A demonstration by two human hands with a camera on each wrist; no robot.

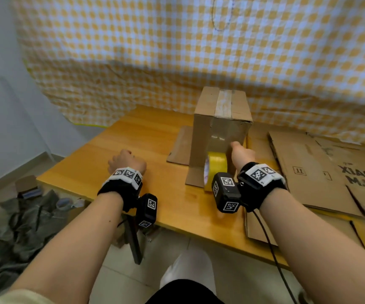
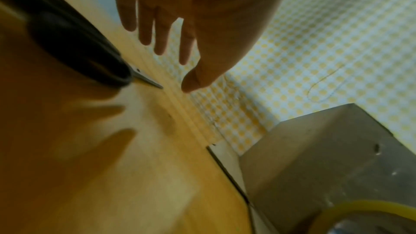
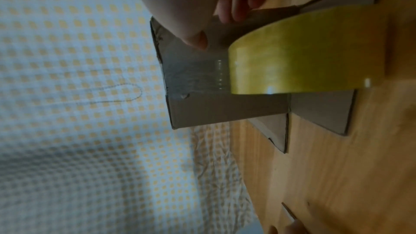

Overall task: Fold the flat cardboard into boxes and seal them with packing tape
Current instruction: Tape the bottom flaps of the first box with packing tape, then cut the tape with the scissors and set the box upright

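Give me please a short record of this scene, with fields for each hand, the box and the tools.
left hand: open above the table, reaching toward scissors
right hand: presses tape strip against box side
box: upright, top seam taped, bottom flaps spread on table
tape roll: yellow, on edge beside box, strip uncut
flat cardboard: stacked at right

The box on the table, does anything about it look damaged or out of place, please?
The box is slightly battered: its top front edge is crumpled near the right corner, where the tape strip folds over. The tape roll hangs from that strip, uncut, against the front face beside the right hand. The bottom flaps are splayed flat on the table.
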